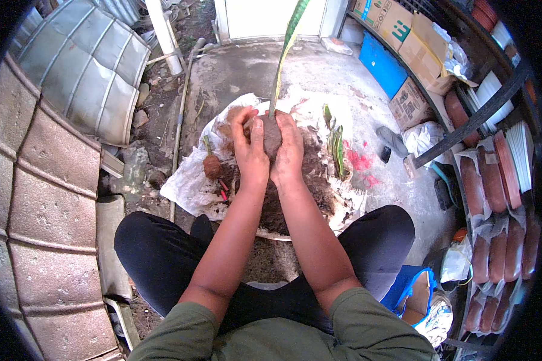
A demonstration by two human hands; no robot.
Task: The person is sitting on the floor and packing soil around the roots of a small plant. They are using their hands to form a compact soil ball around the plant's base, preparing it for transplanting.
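Observation:
Between my two palms is a rounded ball of dark soil (271, 135), with a long snake plant leaf (281, 63) standing up out of its top. My left hand (249, 144) cups the ball's left side, thumb along the front. Around the right side curves my right hand (289, 146). Both hands are above a white woven sack (189, 182) spread on the ground, which bears loose dark soil (314, 189). On its left part lies a brown fibre-wrapped ball (212, 167) with a short green stub. Several variegated snake plant leaves (338, 151) lie on the right.
A red-handled tool (223, 192) lies on the sack, partly hidden by soil. Pink string scraps (360, 161) and a dark flat sandal (392, 141) are on the concrete at right. Shelving with cardboard boxes (427, 49) and brown wrapped stacks (497, 257) borders the right; tile panels (54, 216) the left.

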